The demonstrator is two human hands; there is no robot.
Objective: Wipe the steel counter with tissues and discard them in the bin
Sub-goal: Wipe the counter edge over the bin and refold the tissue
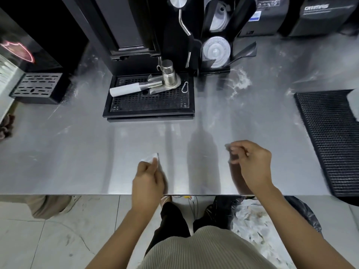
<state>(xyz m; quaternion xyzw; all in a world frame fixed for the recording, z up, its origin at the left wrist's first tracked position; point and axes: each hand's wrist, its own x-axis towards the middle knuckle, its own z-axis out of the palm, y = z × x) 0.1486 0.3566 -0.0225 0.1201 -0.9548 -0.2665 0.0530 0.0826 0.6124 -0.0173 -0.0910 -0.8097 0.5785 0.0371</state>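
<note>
The steel counter (77,156) fills the middle of the view, with white smears near its back right. My left hand (147,181) is near the front edge, closed on a small white tissue (152,157) that pokes out past the fingers. To the right, my right hand (252,164) hovers over the counter with its fingers curled; it is blurred, and whether it pinches anything I cannot tell. Below the counter's front edge at the right stands a bin (303,212) with a black liner, holding crumpled white tissues (250,216).
A coffee machine with a black drip tray (149,113) holding a portafilter and a tamper stands at the back centre. A lid holder (215,49) is beside it. A black rubber mat (332,144) lies at the right, another drip tray (37,88) at the left.
</note>
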